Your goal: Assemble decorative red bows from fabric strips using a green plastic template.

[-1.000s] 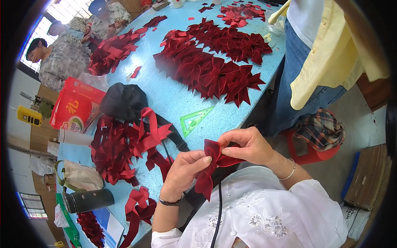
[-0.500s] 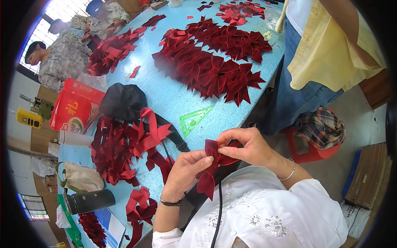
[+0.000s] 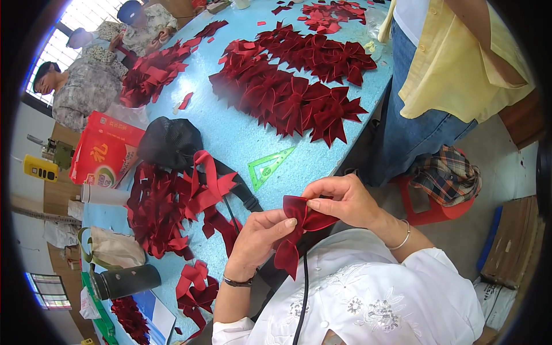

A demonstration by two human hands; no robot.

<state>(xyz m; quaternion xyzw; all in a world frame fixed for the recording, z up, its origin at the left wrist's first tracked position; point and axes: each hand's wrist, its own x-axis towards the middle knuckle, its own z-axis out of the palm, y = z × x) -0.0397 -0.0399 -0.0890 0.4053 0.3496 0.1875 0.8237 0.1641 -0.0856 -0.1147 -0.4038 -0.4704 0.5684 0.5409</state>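
Observation:
Between my two hands is a dark red velvet bow (image 3: 288, 253), held above my lap just off the table's near edge. My left hand (image 3: 257, 237) pinches its left side near the middle, thumb on top. With thumb and forefinger, my right hand (image 3: 345, 201) grips the bow's upper right loop. One tail hangs down below my left fingertips. Left of my hands, a heap of red velvet ribbon pieces (image 3: 154, 213) lies on the table, with loose red ribbon loops (image 3: 210, 187) at its side. A green set square (image 3: 267, 168) lies beyond my hands.
Rows of finished bows (image 3: 287, 98) cover the far right of the blue table (image 3: 224, 152). A black bag (image 3: 169, 141), a red gift bag (image 3: 106, 149) and a dark bottle (image 3: 126, 280) stand left. A person in yellow (image 3: 454, 69) stands right, near a red stool (image 3: 440, 213). Several people sit far left.
My right fingers have shifted slightly on the bow, and its right loop now spreads out more visibly below them. My left hand stays almost where it was.

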